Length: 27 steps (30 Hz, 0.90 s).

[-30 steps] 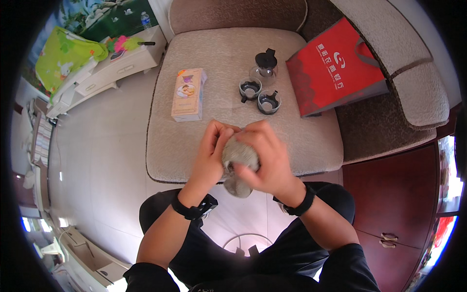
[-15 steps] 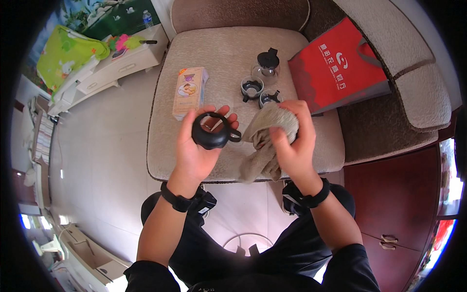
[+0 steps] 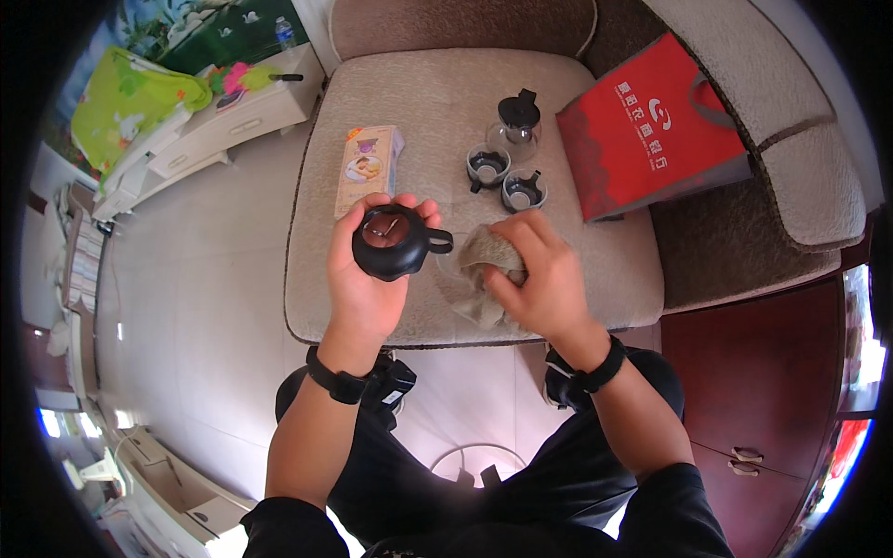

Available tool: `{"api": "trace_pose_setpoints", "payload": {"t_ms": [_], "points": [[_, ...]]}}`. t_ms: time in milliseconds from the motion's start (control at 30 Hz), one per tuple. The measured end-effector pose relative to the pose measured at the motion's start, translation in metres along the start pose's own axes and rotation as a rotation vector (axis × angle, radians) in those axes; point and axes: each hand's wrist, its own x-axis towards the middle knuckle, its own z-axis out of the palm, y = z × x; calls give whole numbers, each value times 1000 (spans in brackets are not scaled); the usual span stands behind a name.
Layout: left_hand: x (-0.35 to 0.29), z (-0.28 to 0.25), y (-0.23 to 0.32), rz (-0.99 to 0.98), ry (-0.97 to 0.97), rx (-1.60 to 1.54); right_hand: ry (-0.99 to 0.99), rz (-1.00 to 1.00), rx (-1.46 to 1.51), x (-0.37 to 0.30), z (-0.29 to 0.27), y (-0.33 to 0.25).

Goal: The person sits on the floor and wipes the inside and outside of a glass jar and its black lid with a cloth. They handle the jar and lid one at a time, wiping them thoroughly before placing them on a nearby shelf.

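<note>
In my left hand (image 3: 365,302) lies a small black cup (image 3: 393,259) with a ring handle pointing right. My fingers curl round it, and its shiny reddish-brown middle faces up. My right hand (image 3: 551,284) grips a bunched grey-beige cloth (image 3: 491,256) to the right of the handle, its loose end hanging down. Beside the cloth a faint clear outline shows, too indistinct to name. Beyond my right hand stand two glass cups with black holders, a left one (image 3: 488,167) and a right one (image 3: 524,192). Behind them is a glass teapot (image 3: 513,138) with a black lid.
Everything stands on a beige cushioned seat (image 3: 419,93). An upright-printed box (image 3: 367,172) lies beyond my left hand. A red bag (image 3: 651,130) leans against the right backrest. A white cabinet (image 3: 233,126) is at far left, a dark red cabinet (image 3: 753,372) at right.
My right hand has lowered and moved slightly left with the cloth. The black cup has shifted slightly left in my left hand, and its middle now looks reddish-brown. The seat items shift slightly in view.
</note>
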Motion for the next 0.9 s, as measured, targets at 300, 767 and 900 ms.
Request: {"api": "trace_pose_setpoints", "payload": {"t_ms": [300, 767, 900], "points": [[-9, -2, -9, -200, 119, -69, -60, -213, -42, 7, 1, -35], [-9, 10, -12, -185, 193, -143, -31, -232, -173, 18, 3, -42], [-3, 1, -13, -48, 198, 42, -82, -171, -207, 16, 14, -44]]}}
